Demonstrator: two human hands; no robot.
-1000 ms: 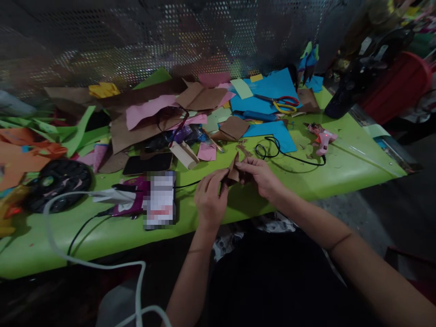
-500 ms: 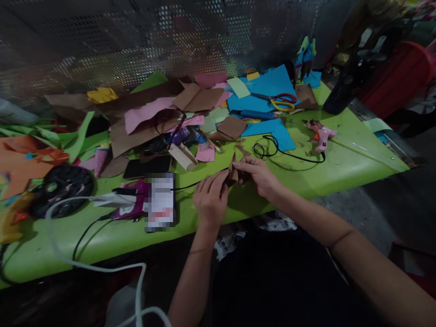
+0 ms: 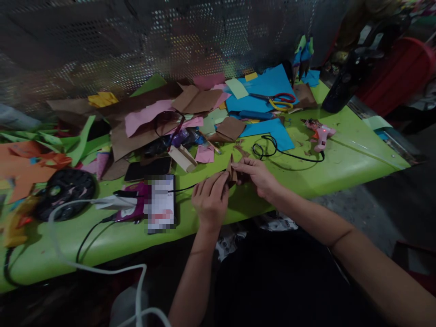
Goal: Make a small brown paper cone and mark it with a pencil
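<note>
So the brown piece (image 3: 232, 171) is in both hands, left of the pink gun (image 3: 322, 136) and closer to the wearer, above the green surface (image 3: 344, 170). It's a skinny folded bit of paper with a pointed tip. The tip points away from the wearer, toward the mesh (image 3: 204, 34) behind the gun, and the long axis runs roughly that same way, not sideways toward the gun. Can't tell if it's standing straight up or tilting.

Grip check: the right hand (image 3: 260, 177), on the gun's side, has thumb and finger pinched on the piece, and the left hand (image 3: 211, 197), farther from the gun, has its fingers curled in on the other edge. Both narrow, both holding it.

Hard to make out: the bottom of the piece is tucked behind fingers, so no clue what the folds do down there. The white card (image 3: 161, 204), well left of the gun, is mostly pixelated. The red bucket (image 3: 397, 77), right of the gun and beyond it, is dim, and the orange paper (image 3: 27, 163), far left of the gun, gets cut off by the frame edge.

Versus a second ago: the piece looks slimmer now, it showed a broader face back then. Hands are basically in the same spot relative to the gun, and the gun hasn't budged.
</note>
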